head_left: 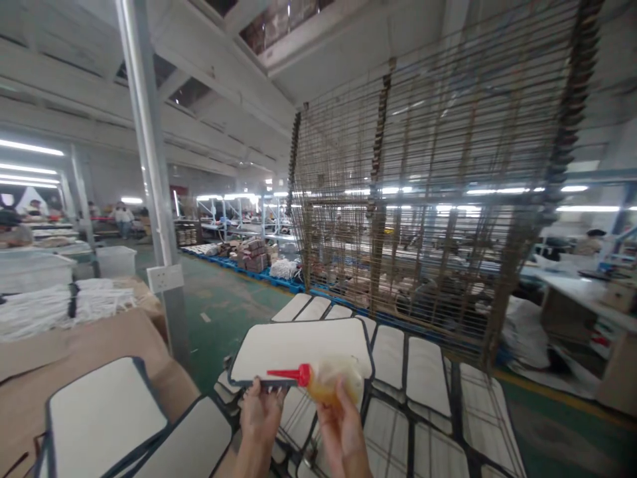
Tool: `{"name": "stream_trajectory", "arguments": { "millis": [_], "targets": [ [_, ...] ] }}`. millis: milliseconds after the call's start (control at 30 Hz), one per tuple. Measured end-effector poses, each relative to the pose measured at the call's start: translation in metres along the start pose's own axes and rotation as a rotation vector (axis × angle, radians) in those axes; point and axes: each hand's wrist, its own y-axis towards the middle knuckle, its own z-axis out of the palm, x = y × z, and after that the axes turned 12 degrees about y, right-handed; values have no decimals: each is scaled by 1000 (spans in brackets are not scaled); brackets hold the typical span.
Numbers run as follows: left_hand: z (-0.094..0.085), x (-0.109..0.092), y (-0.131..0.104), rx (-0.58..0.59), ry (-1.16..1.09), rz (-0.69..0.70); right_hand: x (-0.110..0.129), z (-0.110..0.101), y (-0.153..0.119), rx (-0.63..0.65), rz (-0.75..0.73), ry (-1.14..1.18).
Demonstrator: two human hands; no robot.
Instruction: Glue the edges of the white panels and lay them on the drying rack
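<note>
My left hand [261,411] grips the near edge of a flat cream panel [303,342] with rounded corners and a dark border. In my right hand [341,421] is a soft translucent squeeze bottle [334,380] of yellowish liquid, my fingers closed round its body. Its red nozzle [288,374] points left, over the front edge of the panel. Whether the tip touches the panel I cannot tell. Similar panels [107,411] lie at my lower left on a brown-covered table.
Several more cream panels [428,372] lie in rows on a rack below and right. Behind it stands a tall stack of wire racks [428,179]. A metal post [154,166] with a socket box [165,277] rises at left. People are in the background.
</note>
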Motion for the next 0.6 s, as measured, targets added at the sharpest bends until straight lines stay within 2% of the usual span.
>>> {"name": "stream_trajectory", "arguments": {
  "millis": [67,133,200,233,300,333,400,467,533,600],
  "targets": [
    [-9,4,-11,44,-152,-48,8,-3,10,10,-51,-37],
    [-24,6,-23,221,-166,-116,15,-4,20,12,-82,-54],
    [-40,2,-34,382,6,-169,22,-3,28,11,-82,-54],
    [-47,-2,-38,423,140,-185,24,-3,29,10,-70,-53],
    [-54,-19,-41,414,447,-169,28,-1,29,12,-24,-58],
    [-53,-31,-40,368,589,-99,28,-1,26,12,9,-60],
    [-39,-60,-31,253,862,188,27,-2,17,19,84,-60],
    [-15,-87,-17,184,1165,475,23,-5,6,30,152,-70],
    [10,-104,-2,165,1410,742,19,-7,-4,45,213,-93],
    [28,-112,10,228,1582,791,16,-8,-11,59,261,-106]
  ]
}}
